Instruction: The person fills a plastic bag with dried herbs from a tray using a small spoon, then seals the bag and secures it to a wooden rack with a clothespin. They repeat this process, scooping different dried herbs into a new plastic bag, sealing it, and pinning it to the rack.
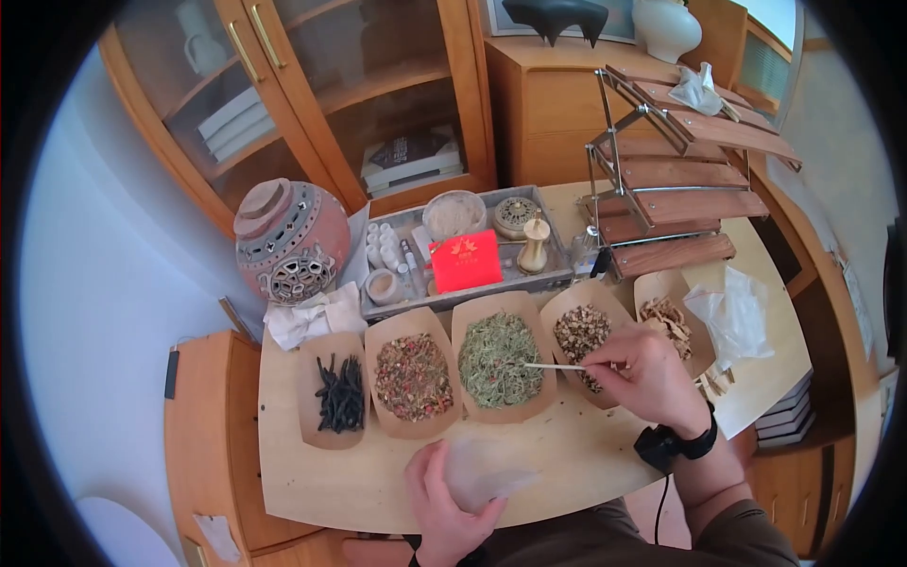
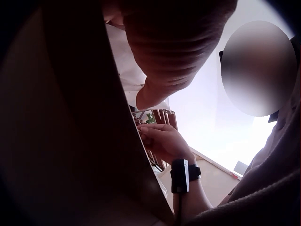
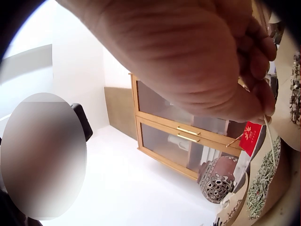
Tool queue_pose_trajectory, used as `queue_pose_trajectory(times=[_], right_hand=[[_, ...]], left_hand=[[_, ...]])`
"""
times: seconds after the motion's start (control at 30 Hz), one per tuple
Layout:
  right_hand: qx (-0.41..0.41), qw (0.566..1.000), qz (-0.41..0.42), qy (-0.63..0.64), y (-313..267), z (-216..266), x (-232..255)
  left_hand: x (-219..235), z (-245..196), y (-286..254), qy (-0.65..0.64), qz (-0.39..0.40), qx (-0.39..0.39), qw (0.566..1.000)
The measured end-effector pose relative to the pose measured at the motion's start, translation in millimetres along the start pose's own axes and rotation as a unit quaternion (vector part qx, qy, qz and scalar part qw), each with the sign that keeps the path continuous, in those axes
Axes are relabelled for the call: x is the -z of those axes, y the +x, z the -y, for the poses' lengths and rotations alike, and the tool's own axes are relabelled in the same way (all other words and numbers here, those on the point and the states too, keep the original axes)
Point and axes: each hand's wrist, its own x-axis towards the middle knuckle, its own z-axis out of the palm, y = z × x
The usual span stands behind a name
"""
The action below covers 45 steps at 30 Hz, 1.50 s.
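Right hand's (image 1: 652, 378) grip is pinching stick (image 1: 557, 366) at green herbs (image 1: 499, 373); left hand's (image 1: 444, 510) is holding bag (image 1: 477, 468). Shallow strokes should be limiting spillage.

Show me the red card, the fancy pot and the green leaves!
Red card (image 1: 466, 265): head view, its middle.
Fancy pot (image 1: 295, 242): head view, its round side.
Green leaves (image 1: 496, 364): head view, middle of the pile.

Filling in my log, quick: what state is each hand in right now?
Left hand: closed on a translucent bag.
Right hand: closed, pinching a thin pale stick.
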Motion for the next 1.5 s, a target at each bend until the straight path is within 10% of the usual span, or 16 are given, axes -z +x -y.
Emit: queue_pose_trajectory(times=[0.2,0.5,0.8,1.5], right_hand=[[0.055,0.988,0.136,-0.041,29,0,-4],[0.173,0.956,0.088,-0.221,53,0,-10],[0.107,0.978,0.147,-0.105,58,-8,13],[0.262,0.946,0.017,-0.19,57,-25,-33]], left_hand=[[-2,-4,5,-0.006,0.002,-0.017,1.0],[-3,-3,3,0.018,-0.027,-0.01,0.999],[-6,-3,0,0.035,-0.028,0.003,0.999],[-6,-7,4,0.089,-0.029,0.002,0.996]])
